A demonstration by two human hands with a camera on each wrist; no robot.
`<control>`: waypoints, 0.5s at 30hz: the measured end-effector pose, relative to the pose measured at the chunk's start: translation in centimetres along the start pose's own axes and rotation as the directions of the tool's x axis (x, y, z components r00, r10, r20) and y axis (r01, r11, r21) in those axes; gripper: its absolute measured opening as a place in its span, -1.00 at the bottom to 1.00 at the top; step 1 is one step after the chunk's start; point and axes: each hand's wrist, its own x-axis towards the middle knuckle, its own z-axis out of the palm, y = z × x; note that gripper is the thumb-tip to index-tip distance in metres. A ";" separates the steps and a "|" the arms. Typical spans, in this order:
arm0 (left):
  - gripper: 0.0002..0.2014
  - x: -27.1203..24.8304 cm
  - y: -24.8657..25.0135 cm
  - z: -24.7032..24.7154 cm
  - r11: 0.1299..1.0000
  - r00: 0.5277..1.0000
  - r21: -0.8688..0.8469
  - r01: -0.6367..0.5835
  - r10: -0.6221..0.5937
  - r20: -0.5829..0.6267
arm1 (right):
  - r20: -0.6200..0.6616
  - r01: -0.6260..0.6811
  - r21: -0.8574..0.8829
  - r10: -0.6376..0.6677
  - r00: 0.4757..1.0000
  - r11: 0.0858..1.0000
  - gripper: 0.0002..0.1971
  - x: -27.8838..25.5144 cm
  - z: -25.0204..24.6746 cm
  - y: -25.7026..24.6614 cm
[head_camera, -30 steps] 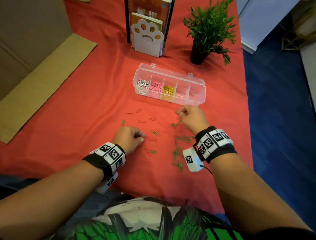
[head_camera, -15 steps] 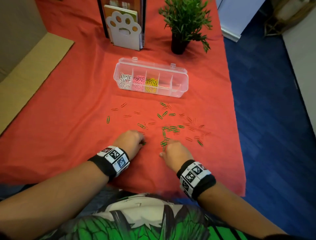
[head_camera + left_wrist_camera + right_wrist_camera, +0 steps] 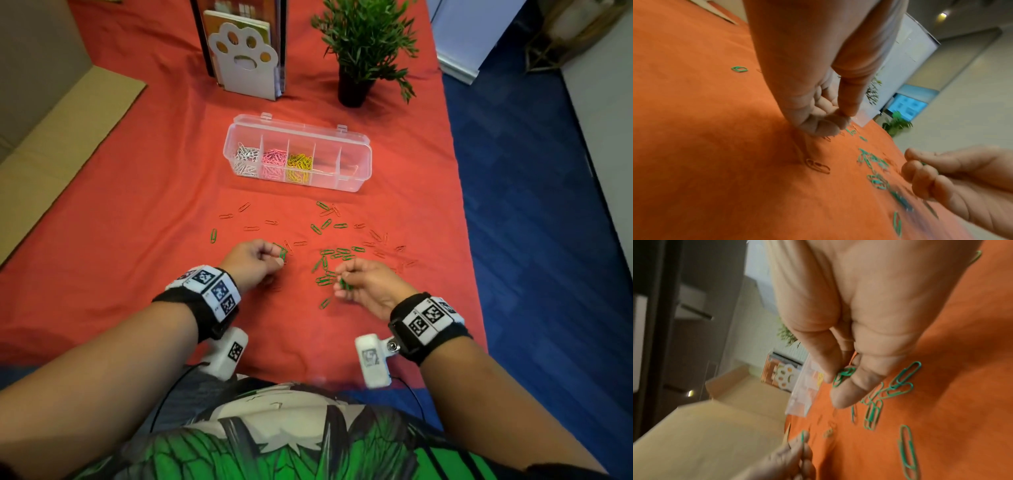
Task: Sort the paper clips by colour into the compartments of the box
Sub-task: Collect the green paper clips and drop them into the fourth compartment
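Observation:
A clear compartment box (image 3: 356, 156) lies on the orange cloth; its three left cells hold white, pink and yellow clips, and the two right cells look nearly bare. Green paper clips (image 3: 334, 255) and orange paper clips (image 3: 251, 228) are scattered on the cloth below it. My left hand (image 3: 255, 260) pinches a green clip (image 3: 282, 253) at its fingertips. My right hand (image 3: 368, 282) pinches green clips (image 3: 843, 375) between thumb and fingers, just above a green cluster (image 3: 872, 413).
A potted plant (image 3: 363, 44) and a paw-print book holder (image 3: 245, 60) stand behind the box. Cardboard (image 3: 51, 147) lies at the left. The table's right edge drops to blue carpet (image 3: 548, 240).
My right hand came back from near the box to the green cluster near me and picked up clips. My left hand lifted slightly with a green clip.

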 end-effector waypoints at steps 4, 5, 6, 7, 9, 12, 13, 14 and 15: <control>-0.76 -0.6 1.1 0.0 0.948 0.988 -0.282 0.147 -0.128 0.084 | -0.016 0.035 0.157 -0.033 0.999 0.987 -0.76 0.2 -0.7 -0.7; -0.76 -0.8 1.4 0.0 0.938 0.984 -0.300 0.172 -0.150 0.095 | -0.052 0.051 0.084 -0.047 0.998 0.995 -0.76 0.4 -0.8 -0.6; -0.75 -0.8 1.6 -0.1 0.928 0.979 -0.318 0.197 -0.171 0.108 | -0.099 0.066 -0.055 -0.072 0.992 0.996 -0.75 0.6 -0.9 -0.5; -0.74 -0.9 1.8 -0.3 0.911 0.973 -0.345 0.225 -0.191 0.129 | -0.149 0.075 -0.255 -0.116 0.982 0.964 -0.75 0.8 -1.0 -0.4; -0.74 -1.1 2.1 -0.6 0.849 0.959 -0.448 0.281 -0.226 0.173 | -0.168 0.081 -0.650 -0.247 0.954 0.756 -0.79 1.2 -1.1 0.0; -0.75 -1.1 2.3 -0.9 0.795 0.959 -0.536 0.284 -0.224 0.176 | -0.064 0.079 -0.927 -0.364 0.929 0.366 -0.93 1.6 -0.8 1.1; -0.75 -1.1 2.3 -0.7 0.803 0.962 -0.530 0.271 -0.220 0.159 | -0.036 0.064 -0.966 -0.378 0.925 0.249 -0.82 1.8 -0.7 1.8; -0.75 -1.0 2.2 -0.4 0.821 0.966 -0.508 0.259 -0.222 0.134 | -0.016 0.046 -0.987 -0.384 0.923 0.152 -0.74 1.8 -0.4 2.3; -0.76 -1.0 2.2 0.0 0.850 0.970 -0.467 0.243 -0.221 0.102 | -0.012 0.022 -0.996 -0.387 0.922 0.084 -0.71 1.7 -0.1 2.6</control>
